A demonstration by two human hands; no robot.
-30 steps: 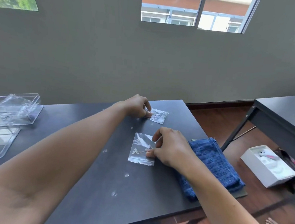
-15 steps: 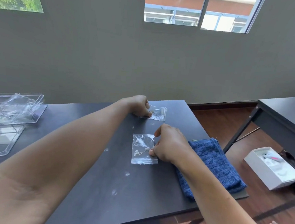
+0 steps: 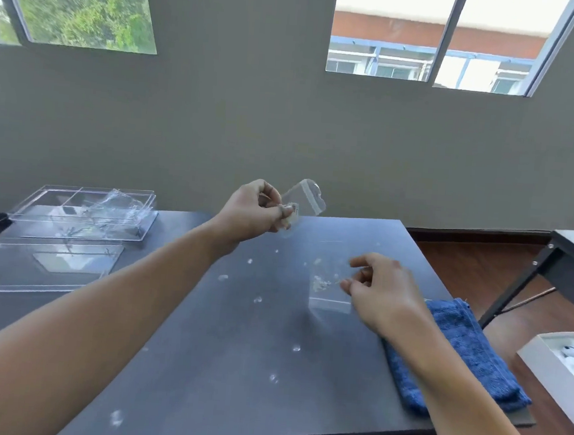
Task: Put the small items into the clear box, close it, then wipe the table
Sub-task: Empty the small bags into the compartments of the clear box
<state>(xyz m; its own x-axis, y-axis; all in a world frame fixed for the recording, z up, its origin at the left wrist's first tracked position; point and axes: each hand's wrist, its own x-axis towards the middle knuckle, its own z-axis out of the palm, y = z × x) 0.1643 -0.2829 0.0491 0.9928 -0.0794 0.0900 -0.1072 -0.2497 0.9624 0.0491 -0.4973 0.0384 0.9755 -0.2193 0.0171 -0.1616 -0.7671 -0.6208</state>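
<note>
Lifting clear of the tabletop point(image 3: 219, 366), the left hand point(image 3: 250, 211) now pinches a small clear packet point(image 3: 306, 200) between thumb and fingers at frame centre; a second ago that packet lay flat under the same hand. The right hand point(image 3: 381, 293), fingers curled, has raised the second packet point(image 3: 328, 285) by its edge, though motion blur leaves it unclear whether the lower end is off the surface. Both items are picked up, I judge, so the next leg is the carry to the clear box point(image 3: 83, 213) at the left of the frame, which stands open and already holds crumpled clear packets, its lid point(image 3: 39, 266) lying flat just below it. A small label on the raised packet shows dark marks, too small to read. The blue towel point(image 3: 467, 355) waits at lower right; pale specks dot the tabletop.
</note>
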